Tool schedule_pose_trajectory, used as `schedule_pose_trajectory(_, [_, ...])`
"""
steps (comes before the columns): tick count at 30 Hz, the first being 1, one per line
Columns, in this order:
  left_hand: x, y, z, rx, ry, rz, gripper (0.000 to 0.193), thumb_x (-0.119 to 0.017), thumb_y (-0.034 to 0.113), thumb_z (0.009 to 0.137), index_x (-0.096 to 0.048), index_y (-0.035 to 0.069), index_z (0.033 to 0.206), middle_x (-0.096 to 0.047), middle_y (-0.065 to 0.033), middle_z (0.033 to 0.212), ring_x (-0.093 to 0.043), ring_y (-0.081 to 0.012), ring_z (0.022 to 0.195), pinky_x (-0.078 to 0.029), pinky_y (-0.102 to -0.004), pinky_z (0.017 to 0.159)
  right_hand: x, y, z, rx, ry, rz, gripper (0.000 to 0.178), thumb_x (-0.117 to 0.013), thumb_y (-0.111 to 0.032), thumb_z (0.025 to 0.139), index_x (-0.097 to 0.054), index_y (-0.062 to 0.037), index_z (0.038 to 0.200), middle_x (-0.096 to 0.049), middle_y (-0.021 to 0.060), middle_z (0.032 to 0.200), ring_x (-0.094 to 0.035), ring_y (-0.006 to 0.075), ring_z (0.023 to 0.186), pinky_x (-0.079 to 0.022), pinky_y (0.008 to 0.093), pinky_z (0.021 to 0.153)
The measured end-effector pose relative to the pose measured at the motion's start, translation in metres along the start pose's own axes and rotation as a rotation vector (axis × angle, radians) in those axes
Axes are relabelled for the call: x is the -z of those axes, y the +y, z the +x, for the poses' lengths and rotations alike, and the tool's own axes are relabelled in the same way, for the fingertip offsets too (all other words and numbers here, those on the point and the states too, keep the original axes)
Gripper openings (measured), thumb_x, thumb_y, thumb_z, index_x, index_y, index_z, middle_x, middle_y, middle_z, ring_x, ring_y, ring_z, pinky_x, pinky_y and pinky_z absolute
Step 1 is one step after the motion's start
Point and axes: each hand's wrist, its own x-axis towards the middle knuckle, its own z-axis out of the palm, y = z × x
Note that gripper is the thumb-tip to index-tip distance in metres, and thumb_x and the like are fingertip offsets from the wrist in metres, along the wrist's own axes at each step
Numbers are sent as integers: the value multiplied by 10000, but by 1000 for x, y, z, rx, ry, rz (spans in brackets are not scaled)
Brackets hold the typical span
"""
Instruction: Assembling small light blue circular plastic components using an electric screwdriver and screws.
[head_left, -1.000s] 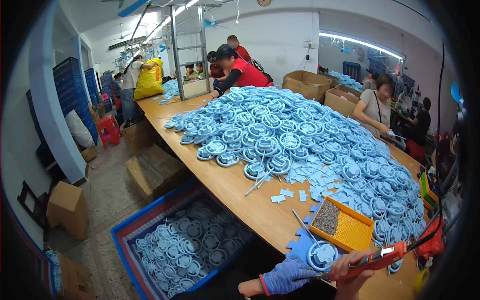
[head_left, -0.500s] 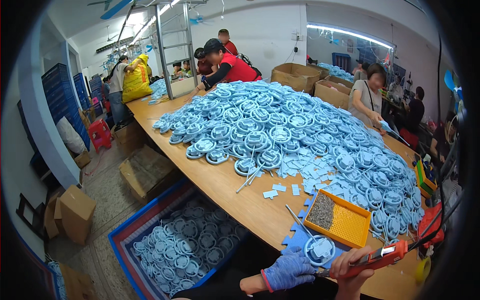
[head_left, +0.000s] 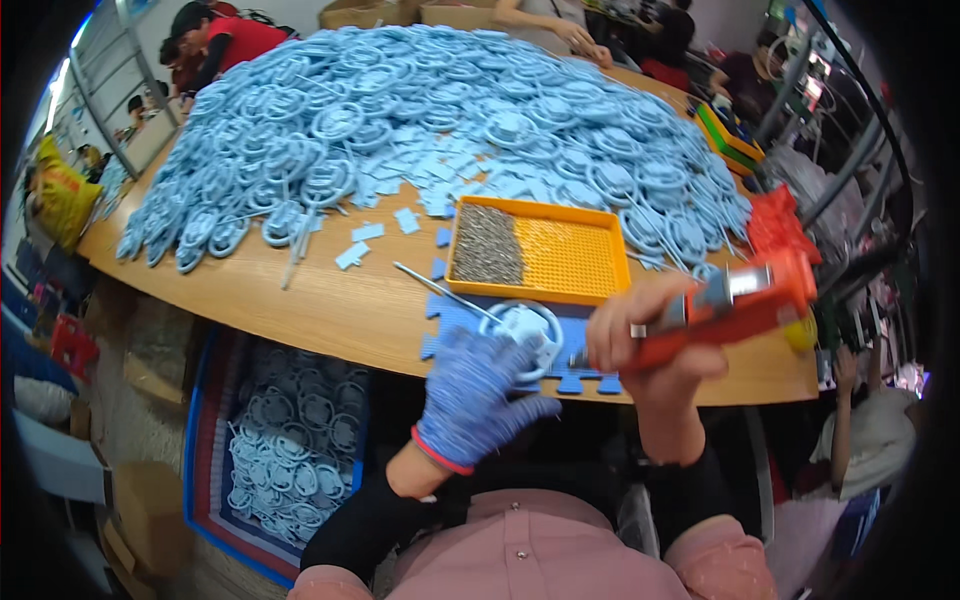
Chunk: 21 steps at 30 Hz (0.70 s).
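Note:
A pale blue plastic ring part (head_left: 535,325) with a thin stem lies on a blue foam mat (head_left: 590,384) at the table's near edge. My left hand (head_left: 475,388), in a blue knit glove with a red cuff, rests fingertips on the part's near left side, its thumb stretched out to the right. Bare, my right hand (head_left: 645,330) is wrapped round a red power screwdriver (head_left: 735,310). The tool's bit points left, beside the part's right edge. Just beyond the part sits a yellow tray (head_left: 575,298) with small grey screws (head_left: 487,247) in its left portion.
A large heap of similar blue parts (head_left: 400,100) covers the far table. Small flat blue plates (head_left: 367,232) lie loose at its near side. Below left stands a blue-rimmed crate (head_left: 205,470) of parts. A red bag (head_left: 780,222) lies at right. People work across the table.
My view has swung downward and to the right. My left fingers now lie over the part's near edge, where they were beside it. The right hand still grips the screwdriver.

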Motion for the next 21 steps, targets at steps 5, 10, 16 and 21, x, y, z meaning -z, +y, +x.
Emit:
schedule_pose_trajectory(5, [-28, -13, 23, 54, -53, 178, 826, -811, 517, 619, -576, 27, 1242, -593, -184, 1151, -542, -345, 1088, -377, -461, 973, 30, 14, 17, -34, 130, -132, 715, -616, -718, 759, -502, -45, 970, -523, 53, 655, -532, 167, 559, -465, 304, 501])
schedule_pose_trajectory(10, [-41, -27, 23, 94, -149, 163, 752, -769, 547, 657, -614, 35, 1186, -591, -183, 1144, -551, -334, 1067, -371, -453, 969, 25, 36, 12, -64, 81, -122, 685, -609, -706, 782, -504, -52, 961, -527, 51, 650, -536, 168, 560, -458, 299, 500])
schedule_pose_trajectory(16, [-36, -22, 30, 136, -163, 211, 680, -746, 573, 672, -638, 86, 1135, -598, -145, 1082, -565, -308, 1013, -349, -471, 918, 22, 41, 8, -99, 57, -121, 664, -630, -683, 783, -502, -50, 941, -539, 52, 635, -530, 160, 543, -440, 290, 491])
schedule_pose_trajectory(21, [-38, -22, 29, 96, -122, 266, 665, -733, 608, 664, -643, 116, 1102, -604, -106, 1003, -576, -289, 950, -351, -457, 857, 25, 43, 4, -157, 19, -104, 607, -671, -623, 796, -493, -56, 915, -533, 43, 617, -517, 149, 521, -427, 275, 476])
